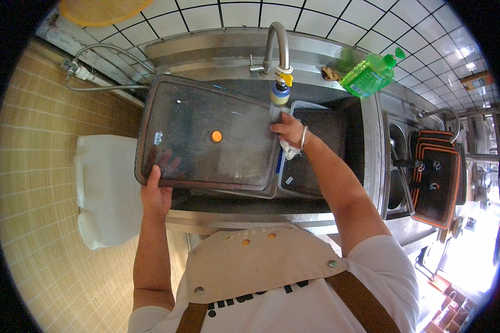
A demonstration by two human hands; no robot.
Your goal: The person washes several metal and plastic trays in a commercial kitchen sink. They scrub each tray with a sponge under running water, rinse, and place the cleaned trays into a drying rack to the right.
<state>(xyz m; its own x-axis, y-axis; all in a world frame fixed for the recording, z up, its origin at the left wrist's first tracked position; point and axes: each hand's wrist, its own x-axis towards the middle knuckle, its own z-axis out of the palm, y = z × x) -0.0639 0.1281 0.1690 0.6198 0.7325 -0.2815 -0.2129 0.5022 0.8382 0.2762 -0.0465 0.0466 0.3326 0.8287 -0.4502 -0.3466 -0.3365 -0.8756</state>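
A large dark translucent plastic lid (pixel 241 125) with an orange round plug slants over the steel sink (pixel 371 137). My left hand (pixel 156 195) grips its lower left corner, thumb on top and fingers seen through the plastic underneath. At the lid's right end is my right hand (pixel 291 131), directly under the faucet (pixel 280 45), with a white cloth or wad (pixel 289 150) below the palm. Water runs from the faucet's nozzle onto that end. Whether the right fingers grip the lid or the cloth cannot be told. A clear-rimmed plastic container or lid (pixel 312 175) lies in the sink at the right.
A green dish soap bottle (pixel 368 77) and a brown crumpled thing (pixel 330 74) stand on the sink's back ledge. A white plastic jerrycan (pixel 108 191) is at the left. Several orange-rimmed dark lids (pixel 437 179) stand stacked beyond a second basin at the right. A hose (pixel 108 45) runs at the back left.
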